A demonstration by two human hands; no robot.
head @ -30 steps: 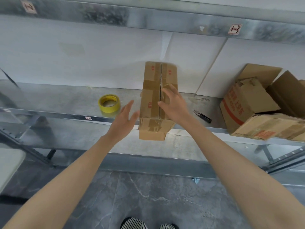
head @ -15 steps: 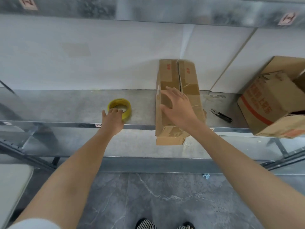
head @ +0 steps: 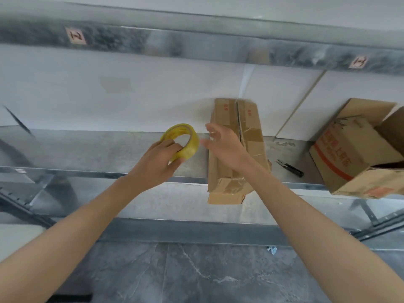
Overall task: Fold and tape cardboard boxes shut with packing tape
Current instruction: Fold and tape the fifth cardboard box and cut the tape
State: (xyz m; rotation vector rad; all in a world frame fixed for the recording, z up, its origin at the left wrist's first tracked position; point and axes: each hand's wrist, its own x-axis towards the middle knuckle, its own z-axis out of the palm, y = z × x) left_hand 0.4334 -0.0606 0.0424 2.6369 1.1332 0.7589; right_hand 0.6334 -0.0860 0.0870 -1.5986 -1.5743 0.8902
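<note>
left hand (head: 157,162): closed round the tape roll (head: 192,147); fingers are curled over the near side of the ring.
tape roll: yellow, held clear of the shelf (head: 87,149), tilted so the core is seen almost face-on. The free end is not made out.
right hand (head: 225,147): open, fingers spread, nothing held. It is placed just right of the roll with a small gap between them. Contact with the box below cannot be told.
box (head: 251,127): narrow carton on the shelf, directly right of the roll and under the right hand. The far end is set against the wall and the near end overhangs the shelf edge.
long axis: runs away from the person, near to far. The seam (head: 238,119) between the two top flaps follows that axis and is seen as a dark open gap. Old brown tape patches are noted on the top and the near end.
nearer hand: right for the box, left for the roll.
key relation: the roll is level with the middle of the seam and offset to its left. A short move to the right is judged enough to bring it over the seam, and the strip would then be run along the long axis.
likely next: the tape end is probably to be picked free by the right hand.
count, tape rolls: 1
count, narrow boxes: 1
count, other boxes: 1 sure, the red-printed box (head: 349,154) at far right. The brown panels behind it may be flaps or a second box; this cannot be told.
count, tools: 1 dark cutter (head: 289,165), on the shelf between the two boxes and touched by neither hand.
</note>
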